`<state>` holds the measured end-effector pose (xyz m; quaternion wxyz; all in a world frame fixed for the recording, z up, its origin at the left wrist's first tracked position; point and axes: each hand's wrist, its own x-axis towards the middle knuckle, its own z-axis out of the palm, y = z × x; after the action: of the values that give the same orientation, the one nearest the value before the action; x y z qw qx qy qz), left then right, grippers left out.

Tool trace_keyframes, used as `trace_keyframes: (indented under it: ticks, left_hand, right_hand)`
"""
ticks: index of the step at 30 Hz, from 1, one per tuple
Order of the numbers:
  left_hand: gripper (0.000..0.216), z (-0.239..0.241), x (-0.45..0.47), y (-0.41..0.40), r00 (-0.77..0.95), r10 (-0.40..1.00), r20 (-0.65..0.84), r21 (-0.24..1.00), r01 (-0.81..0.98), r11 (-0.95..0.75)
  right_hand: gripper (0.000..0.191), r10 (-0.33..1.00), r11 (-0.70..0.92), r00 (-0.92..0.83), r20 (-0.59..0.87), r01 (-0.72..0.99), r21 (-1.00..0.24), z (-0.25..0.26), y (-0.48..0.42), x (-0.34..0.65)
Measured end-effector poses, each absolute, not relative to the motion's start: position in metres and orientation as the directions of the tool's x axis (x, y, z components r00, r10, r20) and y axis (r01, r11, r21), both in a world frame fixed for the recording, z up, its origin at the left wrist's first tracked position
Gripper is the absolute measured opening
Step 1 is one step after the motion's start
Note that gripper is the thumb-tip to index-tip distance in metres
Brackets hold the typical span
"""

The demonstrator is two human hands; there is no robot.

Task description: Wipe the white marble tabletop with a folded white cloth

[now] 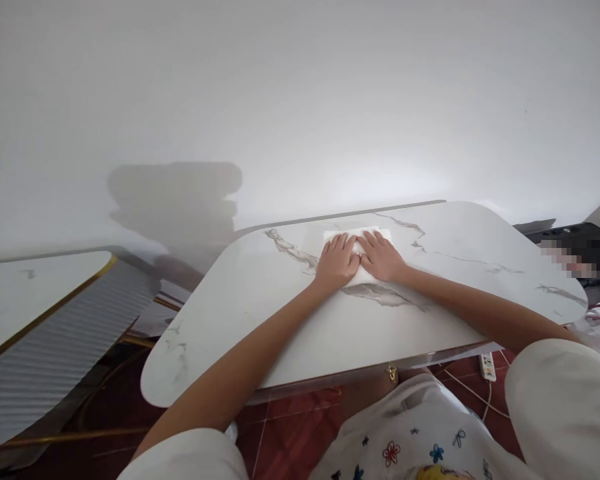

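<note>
A folded white cloth (355, 274) lies on a white marble-patterned tabletop (260, 313) with grey-brown veins. My left hand (337, 263) rests flat on the cloth's left part, fingers stretched forward. Beside it, my right hand (382, 257) presses flat on the right part, fingers also extended. The two hands nearly meet at the thumbs and cover much of the cloth, whose far edge shows past the fingertips. Neither hand is wrapped around anything.
A plain white wall (300, 100) stands behind the table. Left is another marble-topped piece (35, 287) with gold trim and ribbed grey side. A black rack-like object (587, 233) is at right. On the red tiled floor (290, 427) lies a white power strip (487, 367) with its cord.
</note>
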<state>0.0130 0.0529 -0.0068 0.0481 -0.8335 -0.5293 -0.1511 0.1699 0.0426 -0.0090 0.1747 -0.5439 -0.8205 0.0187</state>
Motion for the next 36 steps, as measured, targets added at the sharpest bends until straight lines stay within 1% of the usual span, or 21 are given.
trace_keyframes:
  ticks: [4, 7, 10, 15, 19, 24, 28, 31, 36]
  left_hand:
    - [0.051, -0.009, 0.007, 0.017, 0.383, 0.863, 0.330, 0.111, 0.892, -0.438]
    - [0.052, -0.008, 0.001, -0.009, 0.391, 0.858, 0.333, 0.110, 0.888, -0.447]
    - [0.052, -0.007, -0.005, -0.037, 0.396, 0.867, 0.304, 0.105, 0.890, -0.443]
    - [0.053, -0.008, -0.006, -0.078, 0.380, 0.875, 0.299, 0.086, 0.903, -0.421]
    - [0.054, -0.006, 0.008, -0.093, 0.374, 0.886, 0.273, 0.083, 0.909, -0.409]
    - [0.054, -0.008, 0.032, -0.090, 0.406, 0.872, 0.273, 0.102, 0.889, -0.446]
    - [0.053, -0.011, 0.041, -0.075, 0.417, 0.852, 0.316, 0.117, 0.874, -0.471]
    - [0.051, -0.009, 0.046, -0.054, 0.401, 0.854, 0.332, 0.110, 0.883, -0.457]
    - [0.048, -0.002, 0.053, -0.002, 0.380, 0.874, 0.303, 0.118, 0.895, -0.430]
  right_hand:
    - [0.057, 0.901, 0.415, -0.365, 0.234, 0.883, -0.220, -0.004, 0.005, 0.167]
    - [0.057, 0.902, 0.418, -0.373, 0.218, 0.882, -0.218, -0.001, -0.021, 0.162]
    - [0.056, 0.888, 0.439, -0.389, 0.245, 0.875, -0.202, -0.003, -0.047, 0.158]
    - [0.054, 0.851, 0.490, -0.417, 0.319, 0.848, -0.200, -0.007, -0.084, 0.159]
    - [0.055, 0.855, 0.494, -0.432, 0.286, 0.846, -0.201, -0.006, -0.096, 0.173]
    - [0.057, 0.880, 0.456, -0.406, 0.245, 0.866, -0.204, -0.007, -0.095, 0.196]
    - [0.057, 0.897, 0.424, -0.379, 0.226, 0.881, -0.209, -0.008, -0.082, 0.204]
    - [0.057, 0.905, 0.408, -0.364, 0.219, 0.890, -0.203, -0.006, -0.060, 0.203]
    - [0.056, 0.907, 0.398, -0.356, 0.226, 0.900, -0.179, -0.002, -0.007, 0.203]
